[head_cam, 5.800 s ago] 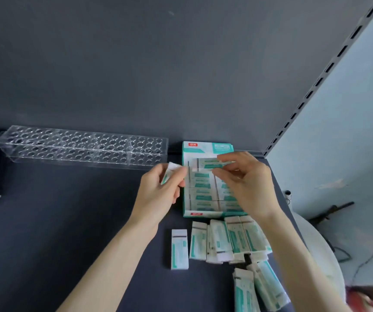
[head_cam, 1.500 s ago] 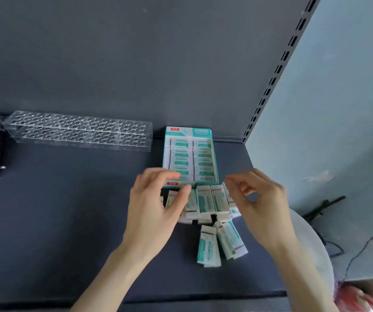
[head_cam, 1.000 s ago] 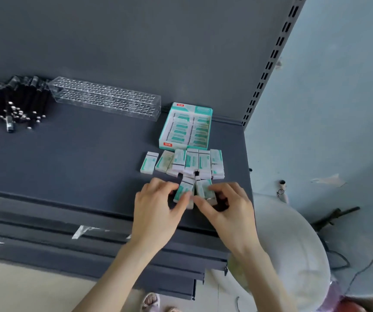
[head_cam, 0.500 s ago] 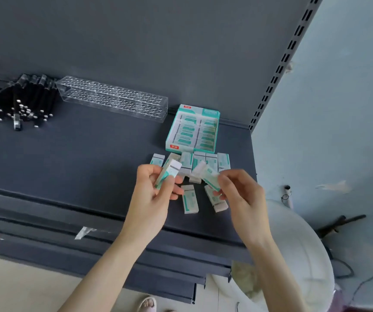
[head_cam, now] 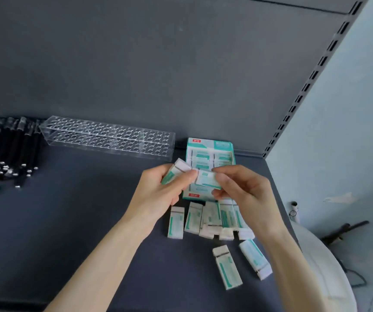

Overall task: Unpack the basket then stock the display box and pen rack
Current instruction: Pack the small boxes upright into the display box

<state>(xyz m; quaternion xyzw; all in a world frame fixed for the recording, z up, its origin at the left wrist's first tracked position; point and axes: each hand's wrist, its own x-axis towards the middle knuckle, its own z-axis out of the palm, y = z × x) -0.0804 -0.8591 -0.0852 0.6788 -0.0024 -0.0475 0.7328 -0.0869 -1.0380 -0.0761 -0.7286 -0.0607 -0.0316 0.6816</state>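
A teal and white display box (head_cam: 210,145) lies at the back of the dark shelf, partly filled with erasers. My left hand (head_cam: 158,192) grips one white and green eraser (head_cam: 176,171) just in front of the box. My right hand (head_cam: 241,190) pinches a second eraser (head_cam: 206,180) over the box's near half. Several loose erasers (head_cam: 210,219) lie in a row below my hands, and two more (head_cam: 227,266) sit nearer the shelf edge. A clear pen rack (head_cam: 106,137) stands empty at the back left, with black pens (head_cam: 3,154) heaped beside it.
The grey back panel rises behind the shelf (head_cam: 68,221). A slotted upright (head_cam: 304,86) and a pale wall close the right side. A white rounded object (head_cam: 329,278) sits below the shelf's right end, with cables beyond it.
Both hands have lifted an eraser each and carried them up to the display box. The view has tilted up and moved closer to the shelf.
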